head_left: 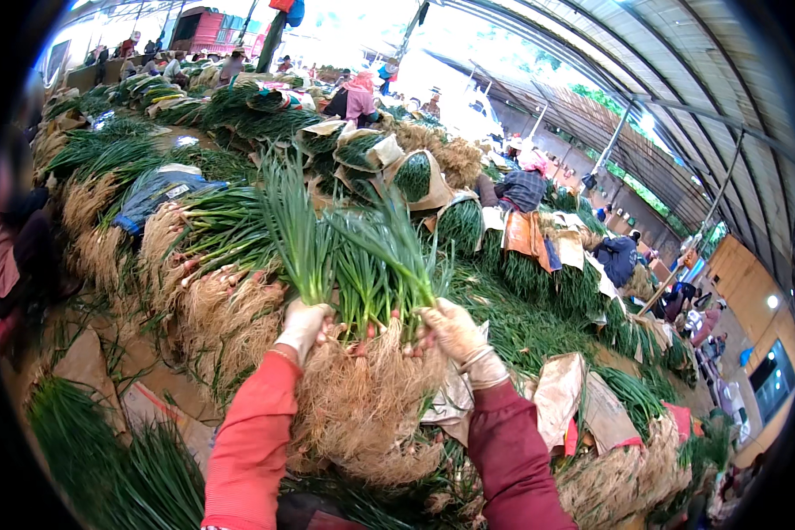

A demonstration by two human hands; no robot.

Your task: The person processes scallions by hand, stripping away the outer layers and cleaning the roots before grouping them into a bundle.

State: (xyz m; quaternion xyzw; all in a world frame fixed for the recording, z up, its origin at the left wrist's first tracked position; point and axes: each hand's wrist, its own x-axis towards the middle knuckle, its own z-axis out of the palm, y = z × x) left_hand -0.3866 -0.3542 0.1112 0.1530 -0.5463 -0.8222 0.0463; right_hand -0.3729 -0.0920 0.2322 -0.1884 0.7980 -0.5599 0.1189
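My left hand [303, 329], in a pale glove, is closed around the lower stalks of a bunch of green onions [297, 238] whose leaves stand upright. To its right, my gloved right hand [455, 334] is closed on more green onions [402, 256], their leaves leaning up and left. Between the hands lie further green onions with reddish bulbs [359, 349]. Their long tan roots [371, 415] hang down toward me. I cannot tell how many stalks each hand holds, since the fingers cover them.
A long row of green onions [225, 225] runs off to the left, with a blue cloth [163, 196] on it. Wrapped bundles [420, 181] are heaped beyond. Loose leaves [124, 459] lie at lower left, paper sheets [561, 397] at right. A person in pink [359, 99] sits farther back.
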